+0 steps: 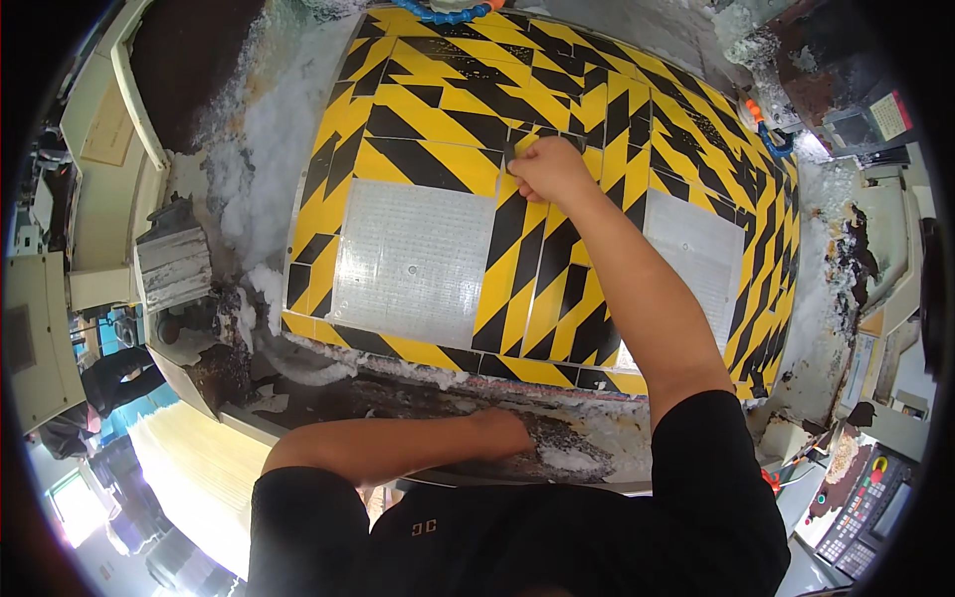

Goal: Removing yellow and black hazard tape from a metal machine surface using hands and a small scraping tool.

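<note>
A machine table covered with strips of black-and-yellow hazard tape (428, 154) lies in front of me. My right hand (549, 171) reaches over its middle. Thumb and fingers are pinched at the edge of a small dark-and-yellow tape piece (513, 142); the exact grip is partly hidden by the fingers. Left of this hand, a pale square panel (413, 264) sits among the strips, and a second pale panel (693, 239) is partly behind my right forearm. My left hand (502, 434) rests low at the table's near edge, on the dark, dirty ledge. Its fingers are hidden.
Whitish residue (284, 109) coats the surfaces around the table. Blue jointed coolant hoses with orange nozzles (761, 124) stand at the far edge and right. A control panel with many buttons (860, 512) is at lower right. A person (109, 383) is at far left.
</note>
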`<state>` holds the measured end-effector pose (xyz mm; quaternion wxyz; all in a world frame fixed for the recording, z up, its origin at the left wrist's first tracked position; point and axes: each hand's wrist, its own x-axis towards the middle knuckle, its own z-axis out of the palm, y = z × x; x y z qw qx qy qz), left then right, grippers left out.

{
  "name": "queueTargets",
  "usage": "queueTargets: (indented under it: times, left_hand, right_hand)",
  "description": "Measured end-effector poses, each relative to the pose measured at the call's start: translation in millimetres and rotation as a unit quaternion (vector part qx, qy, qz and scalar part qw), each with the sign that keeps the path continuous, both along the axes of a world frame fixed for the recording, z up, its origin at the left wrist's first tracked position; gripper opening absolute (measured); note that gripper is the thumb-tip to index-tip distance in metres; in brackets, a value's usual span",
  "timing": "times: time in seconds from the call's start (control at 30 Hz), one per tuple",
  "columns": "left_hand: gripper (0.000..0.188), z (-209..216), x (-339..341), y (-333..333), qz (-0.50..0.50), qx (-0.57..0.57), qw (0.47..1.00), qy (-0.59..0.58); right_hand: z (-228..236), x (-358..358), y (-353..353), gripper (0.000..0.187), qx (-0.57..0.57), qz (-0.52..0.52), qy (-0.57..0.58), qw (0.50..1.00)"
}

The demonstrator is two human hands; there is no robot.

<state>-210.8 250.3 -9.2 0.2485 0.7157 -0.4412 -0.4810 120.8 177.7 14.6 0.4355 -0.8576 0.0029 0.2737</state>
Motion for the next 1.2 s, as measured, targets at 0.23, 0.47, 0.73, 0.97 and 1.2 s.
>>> queueTargets:
  times: [0.23, 0.47, 0.73, 0.97, 1.2]
  left_hand:
    - [0.017, 6.7, 4.9, -2.5, 0.002, -0.009, 0.999, -0.037]
    - [0.02, -1.2, 0.2, -1.8, -0.003, -0.019, 0.998, -0.059]
    - [0.015, 38.0, 60.8, 11.2, 0.093, -0.029, 0.992, -0.081]
    - [0.022, 37.6, 195.6, 86.3, 0.478, 0.035, 0.839, -0.256]
    - [0.031, 32.2, 275.4, 75.9, 0.517, 0.188, 0.756, -0.353]
  right_hand:
    - [12.9, -16.4, 8.8, 0.02, -0.035, 0.007, 0.065, 0.997]
    - [2.8, -23.5, 18.2, 0.021, 0.046, -0.097, 0.117, 0.987]
    - [-0.3, -32.1, 25.0, 0.021, 0.062, -0.078, 0.052, 0.994]
    - [-1.2, -32.3, -9.2, 0.026, 0.027, 0.069, -0.237, 0.969]
    - [-4.9, -70.9, -132.1, 0.024, 0.102, -0.15, -0.136, 0.974]
